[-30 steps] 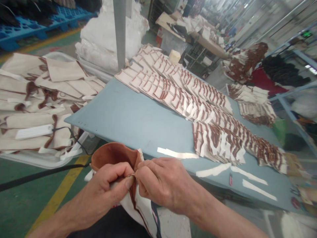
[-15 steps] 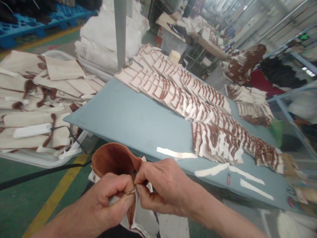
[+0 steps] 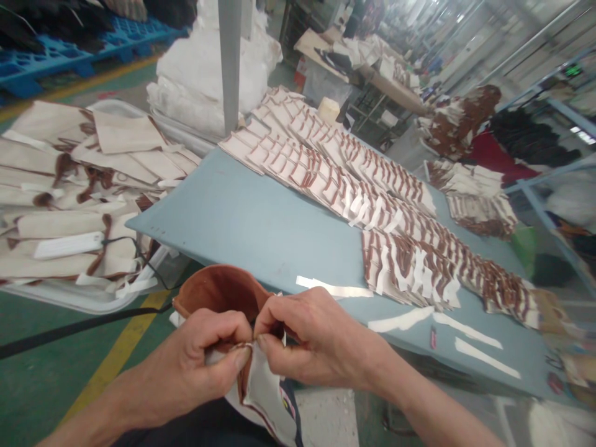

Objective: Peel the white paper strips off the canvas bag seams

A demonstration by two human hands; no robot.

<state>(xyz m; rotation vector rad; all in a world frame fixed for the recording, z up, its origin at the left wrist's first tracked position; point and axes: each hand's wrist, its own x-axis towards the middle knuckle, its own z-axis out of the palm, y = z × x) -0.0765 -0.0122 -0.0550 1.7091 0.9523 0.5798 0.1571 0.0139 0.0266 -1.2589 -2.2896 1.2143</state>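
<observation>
In front of me is a sewn tube-shaped piece (image 3: 267,379), brown like leather on its inside and off-white on its outside. Its wide brown mouth (image 3: 218,290) gapes open on the far side. My left hand (image 3: 212,357) pinches the piece's seam edge between thumb and bent fingers. Just beside it, almost touching, my right hand (image 3: 302,341) pinches the same edge with thumb and forefinger. What lies right between the fingertips is too small to make out.
A blue-grey table (image 3: 242,217) holds rows of overlapping brown-edged pieces (image 3: 321,167), white strips (image 3: 333,287) and a small red object (image 3: 433,337). At left, a white bin (image 3: 88,304) overflows with similar pieces. A grey post (image 3: 230,68) rises behind the table; a black strap (image 3: 84,329) crosses left.
Both hands stay pinched on the seam edge, and the fingertips have shifted slightly closer together. The view has moved a little, so the surroundings sit slightly farther right.
</observation>
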